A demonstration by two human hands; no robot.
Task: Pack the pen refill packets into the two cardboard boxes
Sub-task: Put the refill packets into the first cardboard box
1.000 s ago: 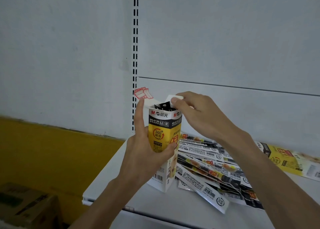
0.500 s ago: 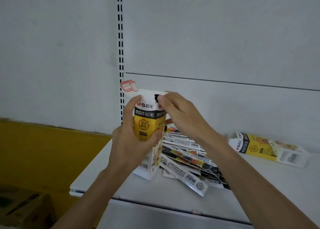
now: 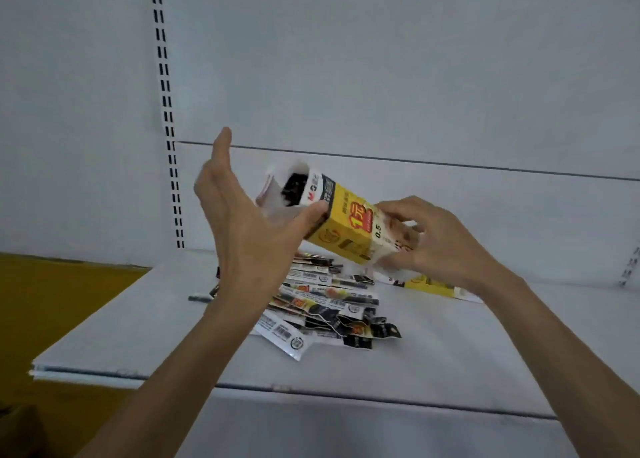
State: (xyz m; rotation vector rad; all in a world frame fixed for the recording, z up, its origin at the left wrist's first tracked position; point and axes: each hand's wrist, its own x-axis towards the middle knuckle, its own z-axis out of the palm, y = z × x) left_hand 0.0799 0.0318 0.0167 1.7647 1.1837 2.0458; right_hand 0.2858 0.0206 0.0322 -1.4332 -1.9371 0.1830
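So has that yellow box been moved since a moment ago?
Yes. The yellow box stood upright on the shelf; now it is lifted and tipped sideways, open end left, above the packets.

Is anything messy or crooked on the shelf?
Yes. The refill packets lie in a jumbled heap, not stacked. The yellow box is tipped sideways in the right hand, its top flap open. One stray refill lies apart.

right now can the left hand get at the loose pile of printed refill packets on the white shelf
Probably yes. The left hand is open, only its thumb touching the tilted yellow cardboard box that the right hand grips. The pile of printed refill packets lies uncovered just below on the white shelf.
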